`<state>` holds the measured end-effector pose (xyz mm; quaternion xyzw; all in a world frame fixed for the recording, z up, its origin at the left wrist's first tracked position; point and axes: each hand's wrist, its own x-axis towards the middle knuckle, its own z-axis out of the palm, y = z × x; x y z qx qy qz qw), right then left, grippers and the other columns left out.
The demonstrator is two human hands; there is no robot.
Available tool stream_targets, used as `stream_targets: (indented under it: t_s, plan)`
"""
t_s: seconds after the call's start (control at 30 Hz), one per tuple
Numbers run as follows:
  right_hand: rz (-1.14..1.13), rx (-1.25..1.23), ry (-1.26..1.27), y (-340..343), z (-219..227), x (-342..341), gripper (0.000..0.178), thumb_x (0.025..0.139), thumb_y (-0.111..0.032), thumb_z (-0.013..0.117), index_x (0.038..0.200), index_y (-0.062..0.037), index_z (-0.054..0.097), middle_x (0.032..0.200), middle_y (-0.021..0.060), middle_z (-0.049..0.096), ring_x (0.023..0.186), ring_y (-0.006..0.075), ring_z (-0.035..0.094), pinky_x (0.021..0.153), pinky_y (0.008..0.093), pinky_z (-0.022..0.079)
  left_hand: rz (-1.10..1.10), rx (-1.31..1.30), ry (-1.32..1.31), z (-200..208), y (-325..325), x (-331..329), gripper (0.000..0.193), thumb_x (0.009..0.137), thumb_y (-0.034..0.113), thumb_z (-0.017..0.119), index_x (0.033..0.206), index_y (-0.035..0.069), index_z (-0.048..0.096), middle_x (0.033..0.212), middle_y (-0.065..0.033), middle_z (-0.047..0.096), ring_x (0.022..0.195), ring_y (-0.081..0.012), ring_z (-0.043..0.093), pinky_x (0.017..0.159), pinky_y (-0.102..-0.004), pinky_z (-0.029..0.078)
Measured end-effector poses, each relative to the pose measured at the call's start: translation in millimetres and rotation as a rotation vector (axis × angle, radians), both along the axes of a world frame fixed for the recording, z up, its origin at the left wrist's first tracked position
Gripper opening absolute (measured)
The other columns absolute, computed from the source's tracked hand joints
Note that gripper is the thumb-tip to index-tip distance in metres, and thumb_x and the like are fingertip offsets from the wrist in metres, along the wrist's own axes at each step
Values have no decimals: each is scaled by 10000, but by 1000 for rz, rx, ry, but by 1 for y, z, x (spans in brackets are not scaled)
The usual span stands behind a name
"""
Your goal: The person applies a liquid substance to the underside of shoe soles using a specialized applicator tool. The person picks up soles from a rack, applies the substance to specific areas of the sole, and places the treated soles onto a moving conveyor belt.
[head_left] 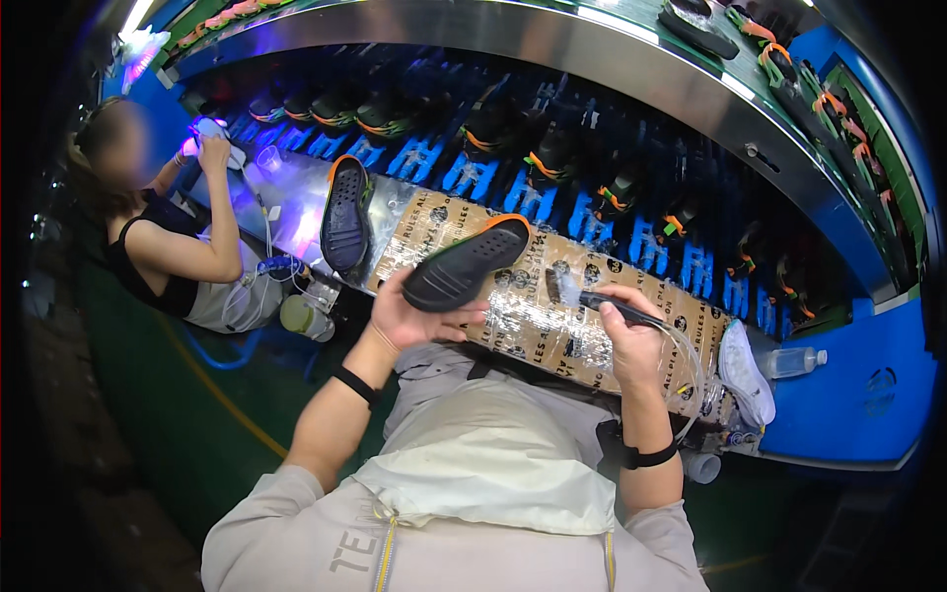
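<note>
My left hand [419, 318] grips a black shoe sole with an orange rim [467, 262], tread side up, above the work ledge. My right hand [628, 340] holds a black brush tool [592, 298] whose pale bristle tip points left toward the sole, a short gap away. A clear tube runs down from the tool by my wrist. A second black sole [345, 212] lies on the ledge to the left.
The ledge is covered with taped brown cardboard [552, 326]. Behind it, blue holders [493, 187] carry several black and orange shoes under a curved metal shelf [592, 49]. A co-worker [163, 247] sits at left. A white cloth [747, 373] and plastic bottle [794, 362] lie right.
</note>
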<state>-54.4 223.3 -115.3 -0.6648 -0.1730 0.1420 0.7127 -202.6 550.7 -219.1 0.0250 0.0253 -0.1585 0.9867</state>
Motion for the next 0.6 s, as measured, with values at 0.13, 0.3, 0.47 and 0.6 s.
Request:
stream_targets:
  t_s: [0.13, 0.3, 0.47, 0.6]
  plan:
    - [-5, -36, 50, 24, -8, -2, 161, 972, -30, 752, 1130, -12, 776, 934, -15, 714, 772, 39, 576, 687, 216, 463, -32, -53, 4, -1, -47, 11, 1140, 990, 906, 154, 1711, 31, 275, 1639, -440, 349, 1492, -651, 388, 1135, -760, 443]
    - [-24, -145, 6, 53, -15, 12, 156, 950, -82, 761, 1081, -2, 788, 910, -5, 727, 770, 65, 617, 697, 245, 498, 29, -54, 105, -15, -88, 44, 935, 1080, 758, 200, 1623, 38, 447, 1520, -363, 547, 1376, -541, 582, 1129, -717, 471]
    - [-94, -284, -184, 75, 3, 22, 167, 965, -78, 752, 1108, 1, 787, 885, 3, 737, 792, 66, 625, 728, 262, 516, 86, 89, 110, 4, -97, 43, 849, 1088, 671, 232, 1575, 30, 501, 1452, -312, 629, 1331, -535, 623, 1141, -668, 493]
    - [-210, -109, -220, 96, 4, 23, 198, 931, -93, 778, 1108, -4, 782, 896, 76, 769, 791, 131, 696, 743, 322, 565, 75, 166, -7, 4, -107, 42, 826, 1081, 647, 251, 1573, 36, 508, 1445, -275, 651, 1312, -474, 656, 1145, -596, 521]
